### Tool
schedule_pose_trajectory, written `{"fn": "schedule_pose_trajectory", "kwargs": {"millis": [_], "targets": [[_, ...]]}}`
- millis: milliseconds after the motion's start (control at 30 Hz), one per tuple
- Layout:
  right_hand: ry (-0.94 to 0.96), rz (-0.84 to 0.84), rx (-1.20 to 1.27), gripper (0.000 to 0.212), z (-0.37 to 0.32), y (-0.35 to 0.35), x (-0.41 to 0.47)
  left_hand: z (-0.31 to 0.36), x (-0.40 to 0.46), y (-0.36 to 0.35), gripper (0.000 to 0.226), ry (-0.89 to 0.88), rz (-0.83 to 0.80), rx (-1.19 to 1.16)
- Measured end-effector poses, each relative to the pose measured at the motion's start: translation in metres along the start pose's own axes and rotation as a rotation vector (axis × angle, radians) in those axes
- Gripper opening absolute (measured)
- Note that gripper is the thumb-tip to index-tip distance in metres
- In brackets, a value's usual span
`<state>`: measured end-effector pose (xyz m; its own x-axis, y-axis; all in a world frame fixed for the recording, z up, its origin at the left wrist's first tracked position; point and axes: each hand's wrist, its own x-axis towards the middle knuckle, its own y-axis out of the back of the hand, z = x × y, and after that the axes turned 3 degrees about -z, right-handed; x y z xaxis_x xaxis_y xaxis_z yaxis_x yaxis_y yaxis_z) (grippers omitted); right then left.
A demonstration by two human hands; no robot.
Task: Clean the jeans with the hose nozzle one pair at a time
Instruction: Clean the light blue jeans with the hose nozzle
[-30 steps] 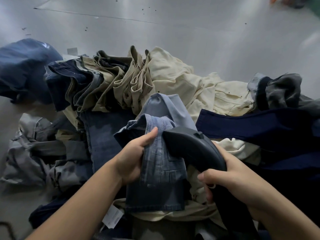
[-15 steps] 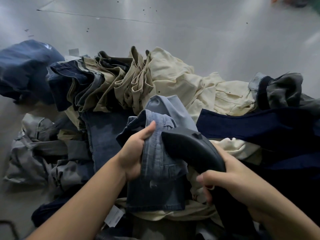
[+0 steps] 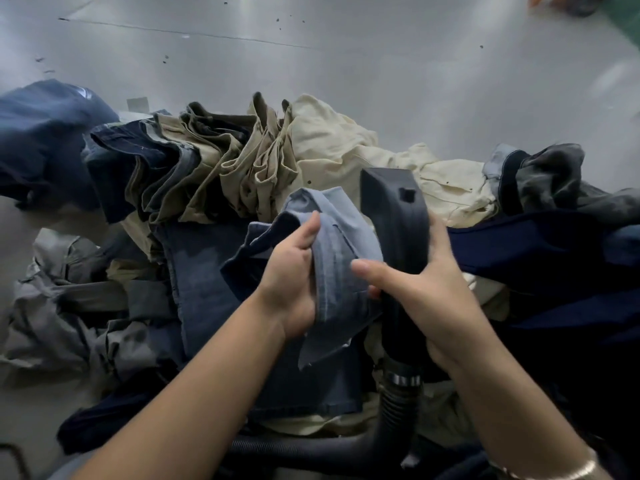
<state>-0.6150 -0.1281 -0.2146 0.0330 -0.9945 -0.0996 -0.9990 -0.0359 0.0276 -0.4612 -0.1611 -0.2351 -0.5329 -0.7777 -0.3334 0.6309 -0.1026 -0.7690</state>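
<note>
My left hand (image 3: 294,271) grips a bunched fold of light blue jeans (image 3: 337,244), lifted above the pile. My right hand (image 3: 426,289) is wrapped round the black hose nozzle (image 3: 394,216), which stands nearly upright just right of the jeans, its mouth pointing away from me. The thumb stretches left onto the blue fabric. A ribbed black hose (image 3: 391,420) runs down from the nozzle and curves left along the bottom.
A heap of trousers covers a grey floor (image 3: 346,46): khaki and cream pairs (image 3: 311,150) behind, dark navy fabric (image 3: 554,258) at right, grey garments (image 3: 69,306) at left, a dark blue bundle (image 3: 41,133) far left.
The nozzle has swung up from lying against the jeans to standing upright. My left hand has lifted and regripped the blue jeans higher, and my right thumb now reaches onto the fabric.
</note>
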Motion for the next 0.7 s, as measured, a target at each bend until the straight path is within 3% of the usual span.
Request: {"fn": "schedule_pose_trajectory", "kwargs": {"millis": [100,267,367,533,700], "targets": [[0.022,-0.061,0.0,0.097,0.001,-0.008,0.004,-0.001,0.007,-0.007,0.073,-0.04,-0.079,-0.033],[0.047,-0.016,-0.087,0.107,0.008,-0.006,0.005,-0.012,0.01,-0.017,0.097,-0.075,-0.227,-0.149],[0.047,-0.005,-0.105,0.108,0.011,0.0,0.008,-0.017,0.015,-0.018,0.088,-0.084,-0.213,-0.125],[0.035,0.033,-0.105,0.115,0.013,-0.001,0.009,-0.036,0.019,-0.014,0.061,-0.107,-0.024,-0.136],[0.072,0.18,-0.118,0.099,0.018,0.007,0.018,-0.044,0.017,-0.012,0.066,-0.049,-0.067,-0.185]]}}
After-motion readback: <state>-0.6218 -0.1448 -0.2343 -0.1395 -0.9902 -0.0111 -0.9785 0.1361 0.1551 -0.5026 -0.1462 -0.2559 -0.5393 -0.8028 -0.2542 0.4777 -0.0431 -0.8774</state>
